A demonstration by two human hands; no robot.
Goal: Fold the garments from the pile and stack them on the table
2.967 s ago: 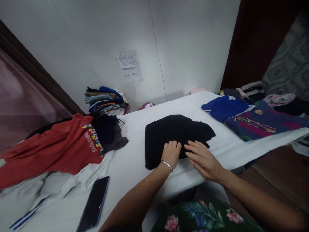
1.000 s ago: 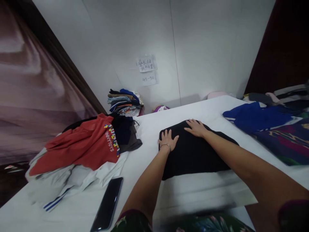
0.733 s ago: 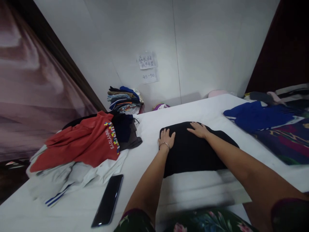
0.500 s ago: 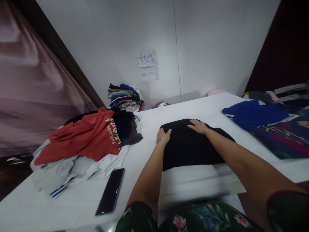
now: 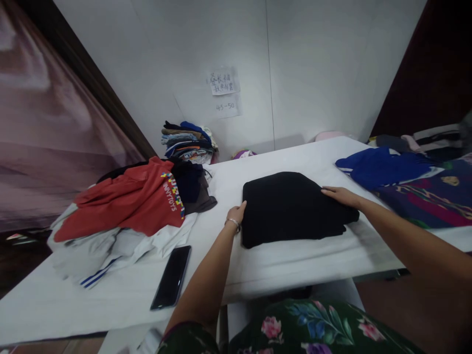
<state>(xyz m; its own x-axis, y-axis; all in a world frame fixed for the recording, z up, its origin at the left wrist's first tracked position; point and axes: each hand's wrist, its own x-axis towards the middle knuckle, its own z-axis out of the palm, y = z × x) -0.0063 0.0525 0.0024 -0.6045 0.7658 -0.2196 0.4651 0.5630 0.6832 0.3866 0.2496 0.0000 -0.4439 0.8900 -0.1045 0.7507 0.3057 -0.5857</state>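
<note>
A black folded garment [image 5: 291, 209] lies flat on the white-covered table [image 5: 206, 280] in front of me, its lower right edge showing stacked layers. At its left edge is my left hand [image 5: 236, 215], a bracelet on the wrist, the thumb against the cloth and the other fingers partly hidden, closed on that edge. My right hand [image 5: 341, 195] rests on the garment's right side, fingers stretched out over the cloth.
On the left lies a heap of clothes topped by a red sweatshirt [image 5: 129, 201], with a phone [image 5: 171, 278] near it. Folded clothes are stacked [image 5: 189, 140] by the wall. A blue garment [image 5: 387, 167] lies on the right. Paper notes [image 5: 224, 83] hang on the wall.
Both hands have slid outward from the top of the black garment to its left and right sides. More of the garment shows. The view has shifted slightly.
</note>
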